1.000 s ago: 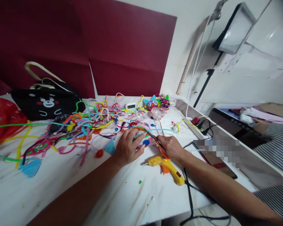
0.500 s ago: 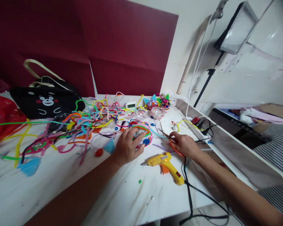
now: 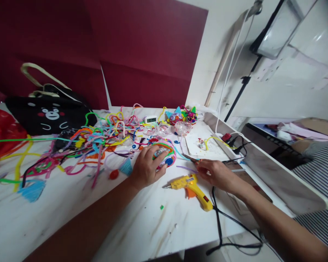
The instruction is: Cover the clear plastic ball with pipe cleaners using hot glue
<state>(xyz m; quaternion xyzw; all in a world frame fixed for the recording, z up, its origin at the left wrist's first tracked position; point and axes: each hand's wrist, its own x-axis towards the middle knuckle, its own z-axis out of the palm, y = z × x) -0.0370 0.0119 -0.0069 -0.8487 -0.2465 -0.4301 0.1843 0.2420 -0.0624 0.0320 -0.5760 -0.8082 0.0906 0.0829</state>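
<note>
Colourful ball (image 3: 170,154) — under left hand (image 3: 147,165)

1. The rounded craft ball (image 3: 167,151) sits on the surface (image 3: 142,222) beneath the left hand (image 3: 147,165), whose fingers curl over its near left side while the thumb lies along its lower edge.
2. Its visible shell is wrapped in fuzzy strands of pink, green and orange, with a paler, glassy-looking patch beside the fingers. A round blue button (image 3: 168,161) shows on the side facing the right hand (image 3: 212,173).
3. The scissors (image 3: 190,158) are gripped in the right hand, dark slender blades pointing toward the ball, their tips near it but apart. The handles are mostly hidden by the fingers; the blades' spread is unclear.
</note>
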